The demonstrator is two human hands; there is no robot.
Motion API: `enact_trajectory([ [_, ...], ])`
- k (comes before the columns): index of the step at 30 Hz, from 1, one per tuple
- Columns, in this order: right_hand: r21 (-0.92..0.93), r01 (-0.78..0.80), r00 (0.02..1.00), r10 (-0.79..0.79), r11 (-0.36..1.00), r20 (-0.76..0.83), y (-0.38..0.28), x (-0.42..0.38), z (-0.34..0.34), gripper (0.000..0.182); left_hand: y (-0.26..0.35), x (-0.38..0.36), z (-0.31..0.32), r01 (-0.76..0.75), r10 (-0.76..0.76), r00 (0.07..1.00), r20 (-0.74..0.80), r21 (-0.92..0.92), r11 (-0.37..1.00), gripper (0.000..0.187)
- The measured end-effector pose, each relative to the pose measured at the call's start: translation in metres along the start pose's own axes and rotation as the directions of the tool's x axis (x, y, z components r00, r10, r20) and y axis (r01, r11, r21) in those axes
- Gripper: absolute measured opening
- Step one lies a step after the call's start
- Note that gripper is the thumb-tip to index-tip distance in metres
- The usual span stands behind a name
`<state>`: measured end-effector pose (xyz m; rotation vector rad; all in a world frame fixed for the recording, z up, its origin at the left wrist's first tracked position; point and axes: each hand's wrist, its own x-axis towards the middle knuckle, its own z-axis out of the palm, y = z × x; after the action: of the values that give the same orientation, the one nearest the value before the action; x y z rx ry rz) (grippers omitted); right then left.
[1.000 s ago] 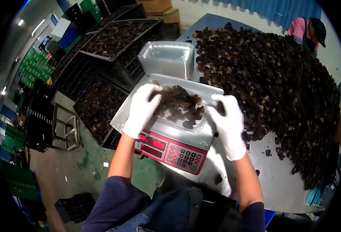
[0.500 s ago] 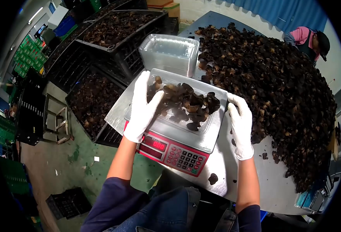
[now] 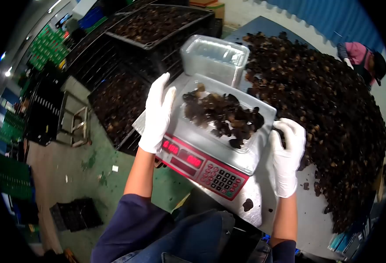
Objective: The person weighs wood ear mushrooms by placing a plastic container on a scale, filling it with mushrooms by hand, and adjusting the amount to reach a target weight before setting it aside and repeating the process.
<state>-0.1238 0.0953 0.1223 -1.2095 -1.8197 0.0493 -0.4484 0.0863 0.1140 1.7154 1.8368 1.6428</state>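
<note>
A red and silver digital scale (image 3: pixel 201 168) stands before me with its display lit. On its pan sits a clear plastic tray (image 3: pixel 245 147) holding dark wood ear mushrooms (image 3: pixel 221 111). My left hand (image 3: pixel 157 116), white-gloved, is raised at the pan's left side, fingers extended and thumb apart, with nothing in it. By the right corner of the pan, my gloved right hand (image 3: pixel 290 151) has its fingers curled; a dark piece that looks like wood ear mushroom shows between thumb and fingers, partly hidden.
A large mushroom heap (image 3: pixel 320 105) covers much of the metal table (image 3: pixel 285 219). Behind the scale stand nested clear trays (image 3: pixel 215 57). Black crates (image 3: pixel 127 48) of mushrooms are at left. Another person (image 3: pixel 361 61) works at the far right. One loose mushroom piece (image 3: pixel 248 204) lies near the front edge.
My left hand has lifted away from the tray, leaving the mushrooms. My right hand has curled its fingers beside the pan. The view has shifted, and the scale's display shows new digits.
</note>
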Motion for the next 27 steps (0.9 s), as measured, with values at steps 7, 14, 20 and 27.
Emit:
enact_trajectory([
  [7, 0.225, -0.381, 0.924, 0.356, 0.897, 0.143, 0.024, -0.016, 0.011, 0.040, -0.033, 0.017, -0.010, 0.226, -0.223, 0.974, 0.037, -0.139, 0.964, 0.041],
  [14, 0.288, -0.519, 0.855, 0.483, 0.805, 0.189, 0.030, -0.022, 0.048, 0.057, -0.030, 0.007, 0.030, 0.304, -0.294, 0.918, 0.265, 0.003, 0.953, 0.058],
  [20, 0.612, -0.666, 0.723, 0.569, 0.426, 0.391, 0.045, -0.043, 0.064, 0.060, -0.011, -0.014, 0.059, 0.155, -0.171, 0.956, 0.240, 0.085, 0.984, 0.053],
  [27, 0.849, -0.526, 0.619, 0.662, -0.050, 0.422, 0.038, -0.064, -0.028, 0.047, 0.061, -0.057, 0.101, 0.166, -0.147, 0.894, 0.424, -0.009, 0.986, 0.061],
])
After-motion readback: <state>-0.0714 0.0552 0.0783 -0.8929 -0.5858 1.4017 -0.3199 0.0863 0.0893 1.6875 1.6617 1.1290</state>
